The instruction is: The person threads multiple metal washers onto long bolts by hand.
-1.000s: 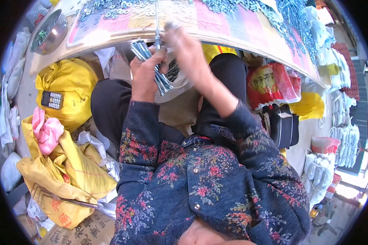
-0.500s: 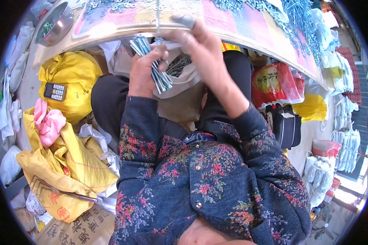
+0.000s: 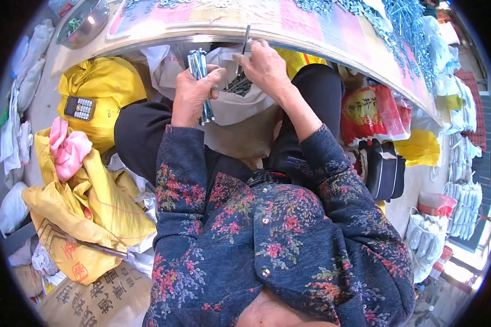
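Observation:
My left hand [image 3: 193, 95] is closed around an upright bundle of long silver bolts [image 3: 197, 62]. Their ends stick out above the fingers and below the palm. To its right, my right hand [image 3: 266, 68] pinches a single slender metal rod [image 3: 247, 39], which looks like another long bolt, tilted with its upper end against the table edge. Under both hands a whitish sack [image 3: 240, 111] gapes between my knees, and dark, thin metal pieces [image 3: 239, 85] lie inside it.
Ahead, the wooden table [image 3: 174, 34] carries washers [image 3: 222, 3] and a heap of bolts [image 3: 401, 27]. A steel bowl [image 3: 84, 24] sits at its left. Left of me are a phone [image 3: 79, 108] on a yellow bag [image 3: 106, 82] and a pink cloth [image 3: 70, 150]. A red bag [image 3: 365, 114] lies right.
My right hand has come down from above the table edge to the sack's opening, now pinching the rod. The bundle in my left hand has turned from slanted to nearly upright. The view has shifted slightly.

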### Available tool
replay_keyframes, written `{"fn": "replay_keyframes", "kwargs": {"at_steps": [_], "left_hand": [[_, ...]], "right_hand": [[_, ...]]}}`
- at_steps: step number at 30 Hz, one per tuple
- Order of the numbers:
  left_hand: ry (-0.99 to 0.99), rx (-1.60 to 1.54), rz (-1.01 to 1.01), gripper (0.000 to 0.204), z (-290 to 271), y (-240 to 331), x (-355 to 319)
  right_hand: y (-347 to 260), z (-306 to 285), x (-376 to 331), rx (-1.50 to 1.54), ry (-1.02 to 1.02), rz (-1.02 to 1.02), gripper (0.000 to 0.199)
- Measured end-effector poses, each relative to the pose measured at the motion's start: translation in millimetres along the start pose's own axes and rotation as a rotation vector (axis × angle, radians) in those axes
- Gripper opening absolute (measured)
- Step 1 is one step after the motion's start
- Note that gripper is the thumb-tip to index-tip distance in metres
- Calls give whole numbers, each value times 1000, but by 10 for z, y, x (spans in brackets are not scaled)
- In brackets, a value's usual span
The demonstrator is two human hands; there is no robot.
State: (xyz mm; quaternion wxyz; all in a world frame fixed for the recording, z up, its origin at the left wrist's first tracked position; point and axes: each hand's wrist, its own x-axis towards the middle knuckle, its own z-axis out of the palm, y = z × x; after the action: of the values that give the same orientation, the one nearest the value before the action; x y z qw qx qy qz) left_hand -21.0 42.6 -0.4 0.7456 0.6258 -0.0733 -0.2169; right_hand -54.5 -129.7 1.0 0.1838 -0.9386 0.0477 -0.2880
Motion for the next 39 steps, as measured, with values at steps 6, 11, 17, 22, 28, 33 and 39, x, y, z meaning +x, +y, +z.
{"fn": "replay_keyframes", "kwargs": {"at_steps": [6,11,17,22,28,33,39], "left_hand": [[-181,-107,-45,14,119,-80,-55],[-259,-256,-203,25,274,-147,-307],[-398,-692,-320,27,315,-449,-664],[-378,-897,-464,16,267,-495,-836],[-265,-1163,-254,34,264,-256,-481],[-27,-888,-49,23,548,-262,-272],[-154,-765,-348,9,884,-118,-235]], "right_hand": [[-109,-120,48,587,-219,-22,38],[-120,-283,-103,625,-425,243,28],[189,-520,-184,844,-623,488,22],[393,-943,13,962,-20,256,20],[28,-875,-187,436,261,-123,17],[-206,-757,-626,418,47,-385,15],[375,-999,-325,768,28,305,21]]}}
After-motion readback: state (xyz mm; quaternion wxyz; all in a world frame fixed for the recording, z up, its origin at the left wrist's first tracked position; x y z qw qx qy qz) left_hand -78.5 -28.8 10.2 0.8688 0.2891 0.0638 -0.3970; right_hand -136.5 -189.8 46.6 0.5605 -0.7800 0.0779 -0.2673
